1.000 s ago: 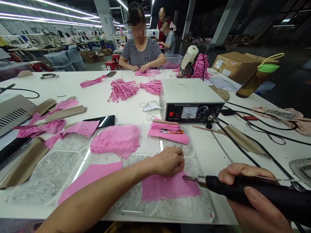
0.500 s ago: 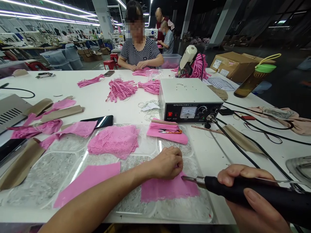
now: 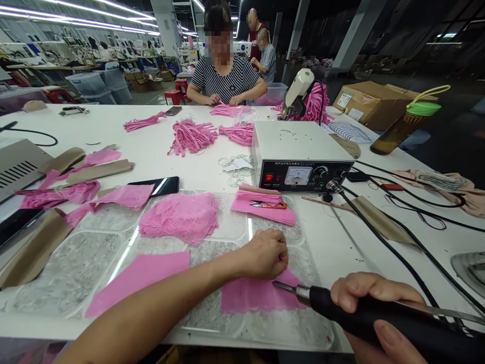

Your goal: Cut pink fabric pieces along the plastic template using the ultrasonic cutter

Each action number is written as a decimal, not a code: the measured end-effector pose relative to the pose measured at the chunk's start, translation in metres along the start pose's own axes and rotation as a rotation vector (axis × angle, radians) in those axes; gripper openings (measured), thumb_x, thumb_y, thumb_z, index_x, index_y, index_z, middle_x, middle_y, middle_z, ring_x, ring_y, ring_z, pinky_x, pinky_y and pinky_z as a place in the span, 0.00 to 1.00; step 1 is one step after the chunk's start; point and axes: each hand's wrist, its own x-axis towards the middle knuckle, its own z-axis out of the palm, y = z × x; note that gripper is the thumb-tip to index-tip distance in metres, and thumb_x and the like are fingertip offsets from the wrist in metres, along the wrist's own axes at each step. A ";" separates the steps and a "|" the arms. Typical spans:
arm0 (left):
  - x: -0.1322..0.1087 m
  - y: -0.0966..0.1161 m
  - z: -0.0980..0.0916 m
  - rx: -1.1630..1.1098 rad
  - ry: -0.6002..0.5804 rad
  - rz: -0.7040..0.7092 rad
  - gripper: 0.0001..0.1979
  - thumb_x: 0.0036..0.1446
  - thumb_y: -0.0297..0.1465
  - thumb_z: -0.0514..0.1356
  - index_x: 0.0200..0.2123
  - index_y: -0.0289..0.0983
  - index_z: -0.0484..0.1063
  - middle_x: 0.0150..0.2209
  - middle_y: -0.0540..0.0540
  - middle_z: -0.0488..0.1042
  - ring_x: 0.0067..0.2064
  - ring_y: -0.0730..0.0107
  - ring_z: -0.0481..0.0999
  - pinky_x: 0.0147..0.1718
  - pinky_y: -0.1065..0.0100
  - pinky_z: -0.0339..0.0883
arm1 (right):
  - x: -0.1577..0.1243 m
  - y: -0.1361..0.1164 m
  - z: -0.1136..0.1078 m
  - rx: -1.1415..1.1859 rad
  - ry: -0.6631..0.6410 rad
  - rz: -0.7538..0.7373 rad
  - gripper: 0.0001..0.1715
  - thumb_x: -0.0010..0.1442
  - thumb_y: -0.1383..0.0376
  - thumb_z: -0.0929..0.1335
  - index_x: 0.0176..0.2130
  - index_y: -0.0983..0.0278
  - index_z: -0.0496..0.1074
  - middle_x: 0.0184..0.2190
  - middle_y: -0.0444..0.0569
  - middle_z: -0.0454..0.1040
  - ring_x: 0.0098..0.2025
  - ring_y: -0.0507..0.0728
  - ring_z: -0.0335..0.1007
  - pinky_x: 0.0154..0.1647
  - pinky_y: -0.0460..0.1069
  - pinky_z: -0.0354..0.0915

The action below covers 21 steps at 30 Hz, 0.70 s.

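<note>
My left hand (image 3: 267, 254), curled into a fist, rests on the upper edge of a pink fabric piece (image 3: 248, 296); whatever its fingers may grip underneath is hidden. From the right, my right hand (image 3: 379, 308) is wrapped round the black handle of a handheld ultrasonic welder (image 3: 326, 302). Its metal tip lies over the fabric, just below my left fist; whether it touches the cloth I cannot tell. A second pink piece (image 3: 140, 278) lies flat to the left, partly behind my left forearm. Both pieces lie on a clear, marbled mat (image 3: 71, 273).
Beyond my hands are a pink lace pile (image 3: 180, 215) and thread snips (image 3: 267, 205) on folded pink pieces. The welder's control box (image 3: 303, 151) stands behind, with cables (image 3: 382, 242) running right. A co-worker (image 3: 227, 76) handles pink strips across the table. A bottle (image 3: 405, 124) leans at the right.
The welder's tip has moved left and slightly down across the fabric, with my right hand. My left fist stays on the cloth. The whole view has shifted slightly.
</note>
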 end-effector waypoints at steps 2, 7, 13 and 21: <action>0.000 0.002 0.002 0.000 0.013 -0.026 0.03 0.54 0.23 0.62 0.29 0.35 0.74 0.44 0.46 0.72 0.45 0.63 0.72 0.47 0.61 0.63 | -0.001 -0.001 0.000 -0.009 0.010 0.003 0.07 0.56 0.62 0.71 0.36 0.59 0.70 0.30 0.46 0.71 0.28 0.55 0.69 0.31 0.54 0.73; 0.001 0.005 0.009 0.013 0.059 -0.071 0.04 0.54 0.24 0.61 0.28 0.35 0.74 0.41 0.45 0.72 0.43 0.62 0.71 0.44 0.60 0.63 | -0.002 -0.002 -0.002 -0.007 0.013 -0.039 0.06 0.55 0.63 0.71 0.36 0.58 0.71 0.28 0.47 0.71 0.26 0.55 0.69 0.28 0.52 0.73; -0.002 0.002 0.014 0.018 0.118 -0.044 0.03 0.55 0.24 0.61 0.30 0.36 0.74 0.41 0.45 0.72 0.43 0.64 0.71 0.45 0.63 0.62 | -0.001 -0.002 -0.002 -0.016 -0.021 -0.033 0.06 0.56 0.62 0.70 0.36 0.57 0.71 0.28 0.47 0.71 0.27 0.55 0.69 0.28 0.54 0.73; -0.007 0.000 0.019 -0.004 0.178 -0.017 0.03 0.56 0.23 0.61 0.32 0.36 0.74 0.41 0.45 0.72 0.43 0.65 0.70 0.45 0.64 0.62 | 0.003 0.002 -0.022 -0.030 0.195 -0.121 0.07 0.53 0.63 0.70 0.36 0.59 0.70 0.30 0.46 0.68 0.27 0.53 0.63 0.29 0.52 0.68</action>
